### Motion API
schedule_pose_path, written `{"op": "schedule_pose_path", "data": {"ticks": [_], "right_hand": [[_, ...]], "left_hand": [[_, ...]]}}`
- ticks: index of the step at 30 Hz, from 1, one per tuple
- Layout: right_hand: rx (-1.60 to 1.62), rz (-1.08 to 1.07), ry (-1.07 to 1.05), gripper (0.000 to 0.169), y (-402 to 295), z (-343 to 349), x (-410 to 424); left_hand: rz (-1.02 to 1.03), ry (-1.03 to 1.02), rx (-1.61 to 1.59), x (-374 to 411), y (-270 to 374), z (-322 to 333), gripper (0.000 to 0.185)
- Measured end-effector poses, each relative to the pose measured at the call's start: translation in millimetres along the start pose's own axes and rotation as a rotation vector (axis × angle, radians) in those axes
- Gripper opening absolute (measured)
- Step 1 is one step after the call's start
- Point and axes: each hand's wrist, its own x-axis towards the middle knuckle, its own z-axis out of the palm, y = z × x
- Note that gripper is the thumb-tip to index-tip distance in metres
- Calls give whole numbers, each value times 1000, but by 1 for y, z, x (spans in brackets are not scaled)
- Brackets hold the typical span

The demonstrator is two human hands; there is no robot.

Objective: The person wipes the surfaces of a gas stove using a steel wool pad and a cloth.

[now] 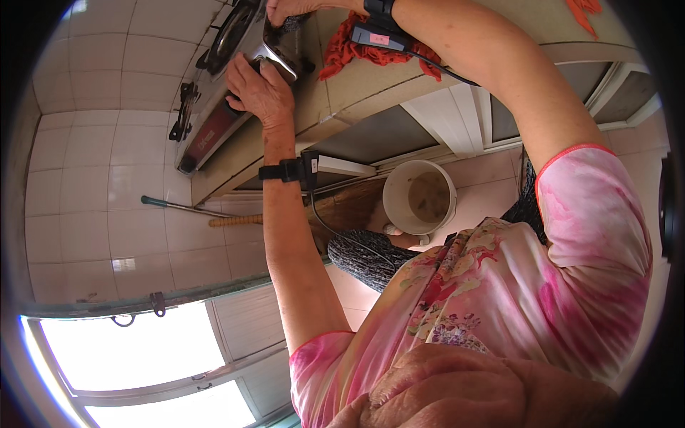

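Note:
At the upper left my left hand (260, 91) grips the edge of a shiny metal tray-like part (279, 61), its palm over the front of a gas stove (206, 136). My right hand (294, 8), partly cut off by the top rim, touches the same metal part from its far side, near a dark scouring pad (294, 22); whether the fingers close on the pad is hard to tell. Dark grime shows beside the metal part. A black pan support (233, 37) and a second one (183, 109) lie on the stove top.
A red cloth (342, 48) lies on the tiled counter (353, 107), beneath the device on my right wrist. Cables run from both wrist devices. Below the counter stand a white bucket (393, 206) with murky contents and a straw broom (342, 208). A green-handled rod (176, 206) leans nearby.

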Motion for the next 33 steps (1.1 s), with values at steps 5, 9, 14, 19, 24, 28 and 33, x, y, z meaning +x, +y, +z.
{"op": "schedule_pose_path", "data": {"ticks": [5, 9, 14, 19, 24, 28, 33], "right_hand": [[-171, -90, -1, 20, 12, 5, 11], [-572, -357, 13, 19, 36, 12, 33], [-554, -155, 83, 14, 14, 32, 28], [-61, -74, 199, 27, 63, 35, 47], [-44, -118, 132, 24, 32, 34, 43], [-1246, -614, 166, 7, 86, 21, 64], [-581, -329, 42, 6, 64, 32, 56]], "left_hand": [[15, -30, -37, 1, 1, -2, 51], [0, -71, -7, 5, 5, -1, 52], [-20, -87, 63, 0, -11, -14, 51], [-16, -74, 52, 3, 1, -2, 49], [-12, -78, 31, 5, -3, -11, 51], [40, -27, 8, 10, 10, 4, 50], [45, -9, 56, 0, -4, -2, 50]]}}
